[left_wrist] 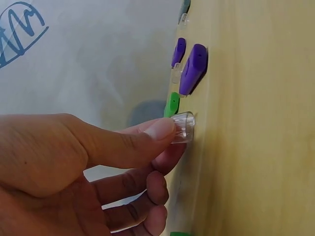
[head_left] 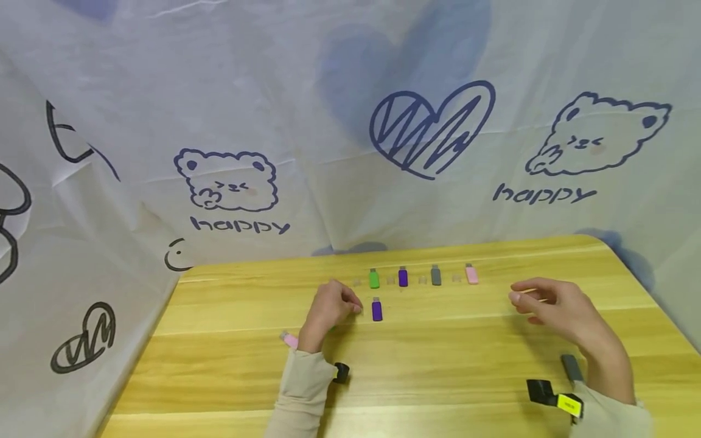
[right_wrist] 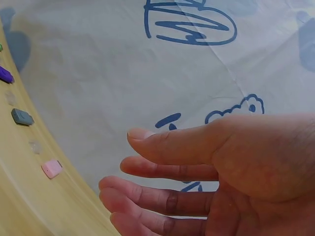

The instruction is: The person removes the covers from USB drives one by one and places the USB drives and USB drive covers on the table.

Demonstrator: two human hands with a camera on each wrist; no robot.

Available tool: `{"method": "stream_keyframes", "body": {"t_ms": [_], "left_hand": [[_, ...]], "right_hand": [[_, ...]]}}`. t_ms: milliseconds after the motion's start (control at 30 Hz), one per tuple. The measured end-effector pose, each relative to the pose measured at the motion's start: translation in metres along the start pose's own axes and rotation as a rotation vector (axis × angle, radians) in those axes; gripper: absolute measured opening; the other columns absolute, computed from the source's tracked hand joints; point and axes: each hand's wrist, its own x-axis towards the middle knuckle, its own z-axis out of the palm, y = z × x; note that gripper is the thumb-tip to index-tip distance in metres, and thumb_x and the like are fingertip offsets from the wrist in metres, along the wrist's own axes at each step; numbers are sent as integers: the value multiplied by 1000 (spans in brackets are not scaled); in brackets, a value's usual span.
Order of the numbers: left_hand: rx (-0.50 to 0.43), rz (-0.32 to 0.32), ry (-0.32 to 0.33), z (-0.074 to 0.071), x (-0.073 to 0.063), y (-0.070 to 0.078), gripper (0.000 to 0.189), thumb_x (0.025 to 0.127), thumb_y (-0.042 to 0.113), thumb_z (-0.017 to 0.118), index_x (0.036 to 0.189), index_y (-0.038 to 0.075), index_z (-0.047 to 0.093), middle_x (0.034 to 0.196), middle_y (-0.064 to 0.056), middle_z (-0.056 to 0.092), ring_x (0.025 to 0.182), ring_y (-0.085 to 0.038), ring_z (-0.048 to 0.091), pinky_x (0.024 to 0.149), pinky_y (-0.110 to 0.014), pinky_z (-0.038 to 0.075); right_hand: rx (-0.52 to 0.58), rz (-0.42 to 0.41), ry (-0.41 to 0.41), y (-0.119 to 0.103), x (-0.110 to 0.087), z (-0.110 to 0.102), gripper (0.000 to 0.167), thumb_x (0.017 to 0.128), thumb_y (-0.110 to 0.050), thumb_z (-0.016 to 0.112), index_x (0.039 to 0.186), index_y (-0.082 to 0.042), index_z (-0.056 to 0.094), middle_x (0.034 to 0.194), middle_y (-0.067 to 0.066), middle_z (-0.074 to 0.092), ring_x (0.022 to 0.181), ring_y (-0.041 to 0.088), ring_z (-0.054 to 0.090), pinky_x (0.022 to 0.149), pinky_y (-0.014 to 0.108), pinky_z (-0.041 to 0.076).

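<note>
My left hand (head_left: 331,307) pinches a small clear plastic cap (left_wrist: 184,128) between thumb and forefinger, close over the table. Just right of those fingertips lies a purple USB stick (head_left: 376,309), its metal plug pointing to the back. Under the left wrist, a pink USB stick (head_left: 289,339) and a bit of something green (head_left: 332,329) peek out, partly covered. My right hand (head_left: 564,307) hovers over the table's right side, fingers loosely bent and holding nothing. Beside the right cuff lies a grey USB stick (head_left: 571,368), partly hidden by the sleeve.
Along the back of the wooden table (head_left: 438,353) runs a row of USB sticks: green (head_left: 374,279), purple (head_left: 403,277), grey (head_left: 435,275) and pink (head_left: 472,274). Clear caps (head_left: 390,280) lie between them. A printed cloth (head_left: 339,201) hangs behind the table.
</note>
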Motion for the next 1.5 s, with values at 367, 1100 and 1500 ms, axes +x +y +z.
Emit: {"method": "stream_keyframes", "body": {"t_ms": [367,1100,1500], "left_hand": [[51,-17,30,4,1,-4,11,88,3,80,77,7,77,73,1,69,69,-14,56,64,-29,49],[-160,57,91,-29,-3,0,12,99,9,69,101,2,78,95,-5,73,84,-18,65,73,-32,55],[-201,99,139,-40,-5,-3,11,100,8,68,101,8,79,97,-4,75,88,-21,67,76,-34,56]], "right_hand": [[22,-18,-13,-2,0,0,50,104,-28,64,135,12,57,115,22,71,94,21,71,77,36,62],[-182,-75,52,-5,9,13,43,104,-27,64,128,9,63,110,23,72,95,38,71,70,40,61],[-445,-2,-81,44,5,-28,41,100,-24,69,121,11,64,104,24,70,96,45,68,75,53,58]]}}
